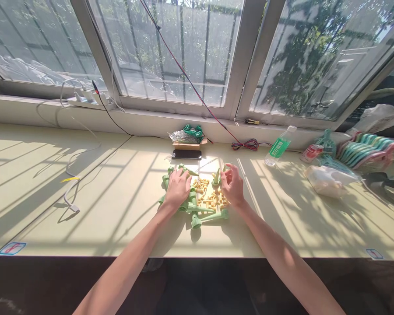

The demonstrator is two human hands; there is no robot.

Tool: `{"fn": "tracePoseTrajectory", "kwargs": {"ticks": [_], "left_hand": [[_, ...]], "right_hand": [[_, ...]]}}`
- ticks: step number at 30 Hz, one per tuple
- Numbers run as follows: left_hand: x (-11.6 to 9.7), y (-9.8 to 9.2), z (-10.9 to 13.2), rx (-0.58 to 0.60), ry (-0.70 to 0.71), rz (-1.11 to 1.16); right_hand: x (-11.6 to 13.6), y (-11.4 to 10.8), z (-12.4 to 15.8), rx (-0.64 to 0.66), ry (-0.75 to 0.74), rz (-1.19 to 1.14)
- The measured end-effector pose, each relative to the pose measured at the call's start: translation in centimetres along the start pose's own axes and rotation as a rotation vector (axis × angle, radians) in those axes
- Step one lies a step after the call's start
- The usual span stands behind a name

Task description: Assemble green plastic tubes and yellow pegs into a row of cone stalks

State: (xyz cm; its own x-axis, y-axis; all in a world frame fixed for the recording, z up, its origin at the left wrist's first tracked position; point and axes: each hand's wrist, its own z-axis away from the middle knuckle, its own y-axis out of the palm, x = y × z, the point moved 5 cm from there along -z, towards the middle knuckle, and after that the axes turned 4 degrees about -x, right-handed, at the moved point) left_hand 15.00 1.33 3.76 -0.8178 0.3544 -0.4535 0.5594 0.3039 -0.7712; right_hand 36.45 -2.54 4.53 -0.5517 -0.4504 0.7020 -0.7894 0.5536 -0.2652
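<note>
Hands work a heap on the table (118,210): left hand (177,188) flat, fingers spread, on green spikes (203,216); right hand (232,186) pinching one; bottle (277,148) label unreadable.

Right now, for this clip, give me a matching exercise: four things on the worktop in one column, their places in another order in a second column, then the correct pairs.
Things:
1. black phone
2. clear bottle with green label
3. red can
4. green cone parts

Places:
A. lying on its side right of the bottle
B. under and between the two hands
C. flat in front of the small cardboard box
D. leaning by the window frame, right of the coiled red-black wire

Pairs: 1-C, 2-D, 3-A, 4-B
</note>
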Motion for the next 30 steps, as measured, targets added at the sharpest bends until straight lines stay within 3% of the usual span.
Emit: {"fn": "tracePoseTrajectory", "kwargs": {"ticks": [5, 17, 22, 30], "left_hand": [[-0.1, -0.5, 0.0, -0.052, 0.048, 0.099], [-1.7, -2.6, 0.2, -0.274, 0.181, 0.212], [-3.6, -3.5, 0.8, -0.366, 0.398, 0.301], [-5.5, -2.7, 2.1, -0.194, 0.658, 0.399]], "right_hand": [[1.0, -0.4, 0.3, -0.074, -0.068, -0.029], [1.6, 0.0, 0.6, -0.037, -0.16, 0.016], [2.1, 0.1, 0.8, 0.01, -0.156, 0.013], [2.5, 1.3, 1.3, 0.235, -0.154, -0.094]]}}
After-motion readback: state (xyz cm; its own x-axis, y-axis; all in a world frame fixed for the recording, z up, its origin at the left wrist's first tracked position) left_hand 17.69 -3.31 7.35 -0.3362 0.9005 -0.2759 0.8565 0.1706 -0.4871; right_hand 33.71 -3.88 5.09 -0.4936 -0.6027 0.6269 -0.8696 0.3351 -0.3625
